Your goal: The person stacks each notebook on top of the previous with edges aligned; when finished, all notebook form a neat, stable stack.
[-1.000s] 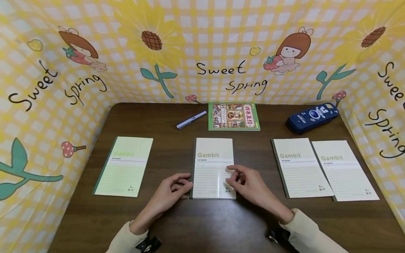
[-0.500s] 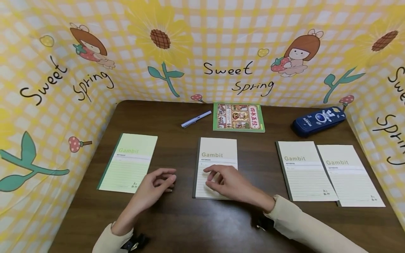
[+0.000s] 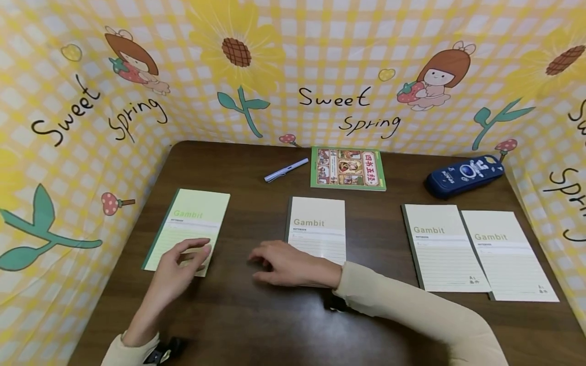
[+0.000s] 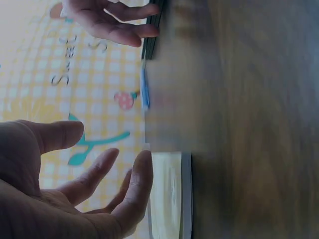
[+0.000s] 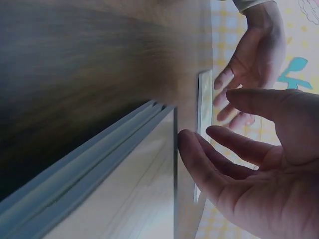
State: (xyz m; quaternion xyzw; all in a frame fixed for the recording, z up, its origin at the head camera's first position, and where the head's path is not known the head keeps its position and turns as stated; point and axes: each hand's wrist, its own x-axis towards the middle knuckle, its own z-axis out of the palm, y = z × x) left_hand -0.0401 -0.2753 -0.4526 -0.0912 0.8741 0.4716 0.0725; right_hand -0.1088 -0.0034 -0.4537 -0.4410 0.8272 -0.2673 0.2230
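Observation:
In the head view my left hand [image 3: 178,269] hovers over the lower part of the pale green notebook [image 3: 197,208] with its fingers loosely bent and nothing in them. My right hand [image 3: 288,264] reaches leftward across the cream notebook [image 3: 318,213] in the middle, fingertips past its dark spine and over the bare wood. It hides the notebook's lower half. The right wrist view shows this notebook [image 5: 144,184] as a stack with layered spines, close beside the relaxed right fingers. In the left wrist view the left thumb and fingers are spread apart above the green notebook [image 4: 167,194].
Two cream notebooks, one [image 3: 441,249] overlapping the other [image 3: 510,254], lie at the right. Along the back are a lilac pen [image 3: 286,170], a green-bordered picture book [image 3: 348,169] and a navy pencil case [image 3: 464,176]. A checked cloth [image 3: 320,46] surrounds the table [image 3: 256,325].
My left hand has moved left from the middle notebook's spine to the green notebook. My right hand has swept left across the middle notebook from its right edge. The head view has shifted slightly.

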